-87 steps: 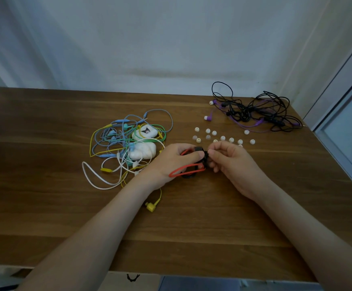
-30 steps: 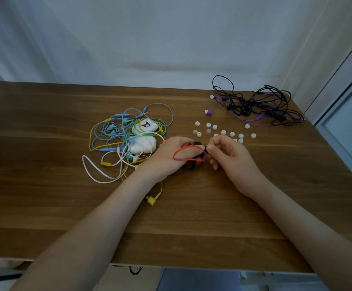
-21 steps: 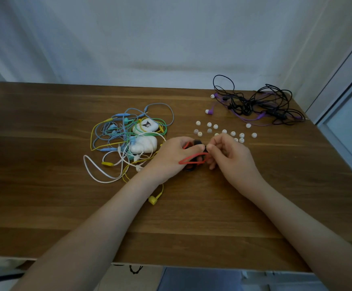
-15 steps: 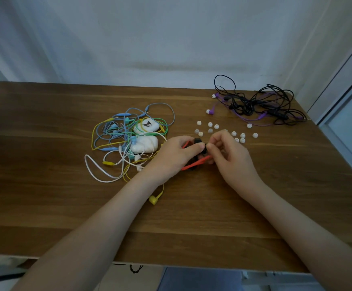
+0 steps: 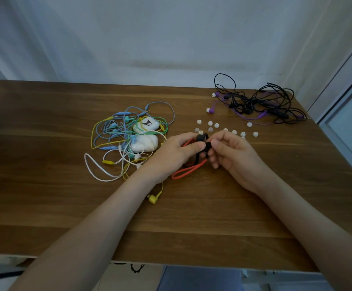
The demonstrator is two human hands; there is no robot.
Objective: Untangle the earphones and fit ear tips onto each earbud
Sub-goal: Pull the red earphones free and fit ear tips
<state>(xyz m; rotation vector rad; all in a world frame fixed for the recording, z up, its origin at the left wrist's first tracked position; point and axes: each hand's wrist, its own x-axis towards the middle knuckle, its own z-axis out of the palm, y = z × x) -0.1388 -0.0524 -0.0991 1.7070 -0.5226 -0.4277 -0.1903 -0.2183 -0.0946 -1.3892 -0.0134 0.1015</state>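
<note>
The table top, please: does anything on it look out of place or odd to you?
Nothing looks damaged. The white ear tips lie scattered loose beyond the red-and-black earphones, and a yellow plug lies apart from the coloured tangle, its cable running under the left hand, where it might snag.

left hand (image 5: 174,153) curled, right hand (image 5: 232,153) pinching

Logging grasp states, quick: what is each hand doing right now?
Left hand: holds the red earphones.
Right hand: pinches their black earbud.
</note>
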